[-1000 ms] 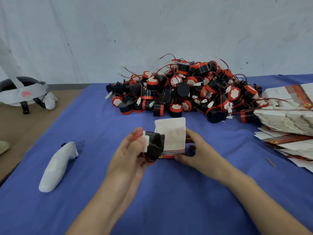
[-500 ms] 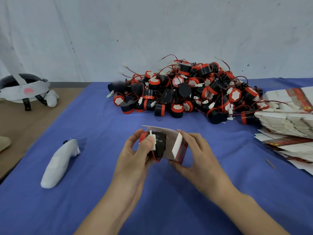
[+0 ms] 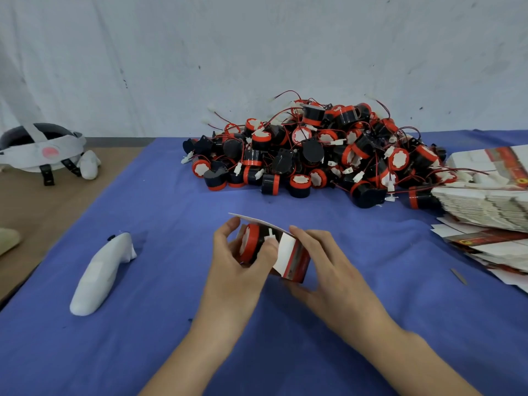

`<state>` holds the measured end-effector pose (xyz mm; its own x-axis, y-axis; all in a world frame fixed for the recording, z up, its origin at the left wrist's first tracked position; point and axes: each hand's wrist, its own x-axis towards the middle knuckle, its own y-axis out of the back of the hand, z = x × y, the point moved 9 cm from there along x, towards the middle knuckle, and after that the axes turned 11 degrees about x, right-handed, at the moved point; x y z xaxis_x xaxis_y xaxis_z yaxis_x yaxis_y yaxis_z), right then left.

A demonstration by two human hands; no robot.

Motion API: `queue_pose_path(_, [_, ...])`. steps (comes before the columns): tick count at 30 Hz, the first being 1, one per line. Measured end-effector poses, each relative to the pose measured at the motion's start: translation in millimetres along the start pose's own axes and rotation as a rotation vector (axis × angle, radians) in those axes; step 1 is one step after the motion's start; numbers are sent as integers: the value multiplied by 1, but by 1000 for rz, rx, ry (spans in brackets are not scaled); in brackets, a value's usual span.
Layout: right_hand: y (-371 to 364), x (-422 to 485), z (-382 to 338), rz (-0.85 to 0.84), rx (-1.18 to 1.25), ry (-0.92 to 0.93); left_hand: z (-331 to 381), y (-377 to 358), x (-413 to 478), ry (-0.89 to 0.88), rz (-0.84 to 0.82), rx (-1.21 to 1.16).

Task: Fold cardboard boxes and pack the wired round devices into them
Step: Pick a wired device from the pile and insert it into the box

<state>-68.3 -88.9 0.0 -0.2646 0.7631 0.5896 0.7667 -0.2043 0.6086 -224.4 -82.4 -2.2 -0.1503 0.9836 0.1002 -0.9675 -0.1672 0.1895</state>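
Note:
My left hand (image 3: pixel 237 270) grips a round black device with a red rim (image 3: pixel 251 242), and its white connector sticks up by my thumb. The device sits partly inside the open end of a small white and red cardboard box (image 3: pixel 291 257), which lies on its side. My right hand (image 3: pixel 328 270) holds that box from the right, fingers curled around it. One white flap of the box juts out over the device towards the left.
A big pile of wired round devices (image 3: pixel 314 150) lies at the back of the blue cloth (image 3: pixel 160 212). Flat box blanks (image 3: pixel 485 201) are stacked at the right. A white controller (image 3: pixel 100 272) lies to the left, a headset (image 3: pixel 43 150) further back left.
The box has tipped from upright onto its side, its opening facing left. My left hand has pushed the device further into it, red rim now showing.

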Motion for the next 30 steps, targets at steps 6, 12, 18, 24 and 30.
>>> queue_pose_path(6, [-1, 1, 4, -11, 34, -8, -6, 3, 5, 12, -79, -1])
queue_pose_path(12, [0, 0, 0, -1, 24, 18, -6, 2, 5, -56, -93, 140])
queue_pose_path(18, [-1, -1, 0, -5, 23, 19, 2, 0, 3, -162, -78, 272])
queue_pose_path(24, [-6, -1, -3, -35, -11, 56, 1, -3, -1, -244, -73, 440])
queue_pose_path(30, [-4, 1, 10, -50, 137, -82, 15, -8, -9, -400, -59, 618])
